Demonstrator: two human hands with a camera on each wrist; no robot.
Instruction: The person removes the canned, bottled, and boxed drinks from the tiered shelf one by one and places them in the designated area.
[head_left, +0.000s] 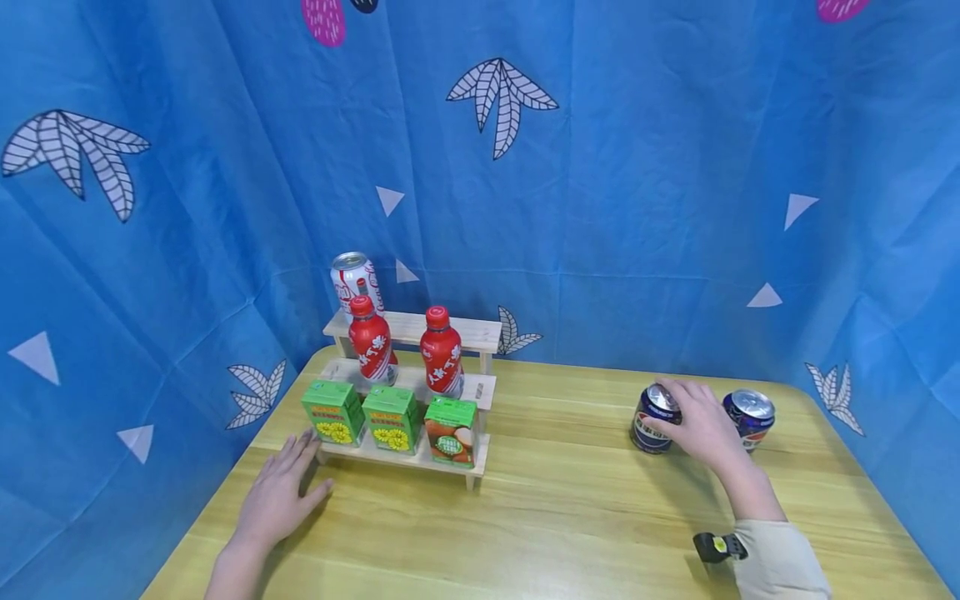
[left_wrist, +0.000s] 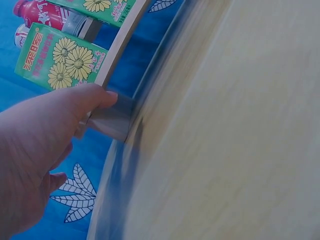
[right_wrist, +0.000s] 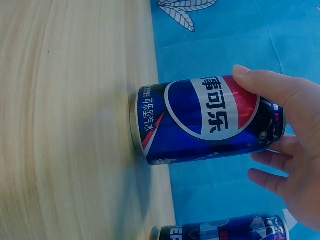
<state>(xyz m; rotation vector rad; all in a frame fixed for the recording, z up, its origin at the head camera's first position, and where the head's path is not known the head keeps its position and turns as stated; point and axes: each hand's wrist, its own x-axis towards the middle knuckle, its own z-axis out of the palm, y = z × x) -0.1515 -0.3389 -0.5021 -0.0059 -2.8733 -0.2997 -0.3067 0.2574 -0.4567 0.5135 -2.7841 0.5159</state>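
Note:
My right hand (head_left: 697, 421) grips a dark blue Pepsi can (head_left: 651, 425) by its upper part. In the right wrist view the thumb lies on the label side of the can (right_wrist: 210, 120), with the fingers round its far side. A second Pepsi can (head_left: 752, 417) stands just right of that hand. At the left, my left hand (head_left: 279, 496) is beside the front left corner of a wooden tiered rack (head_left: 442, 465), fingers loosely extended and holding nothing. The left wrist view has its thumb close to the rack's end; contact is unclear.
Along the rack's lowest step stand green drink cartons (head_left: 390, 421) and a green-brown carton (head_left: 452, 433). Two red bottles (head_left: 442, 354) occupy the middle step, and a white-red Coca-Cola can (head_left: 352, 279) the top. Blue cloth (head_left: 637, 183) surrounds the wooden table (head_left: 555, 508).

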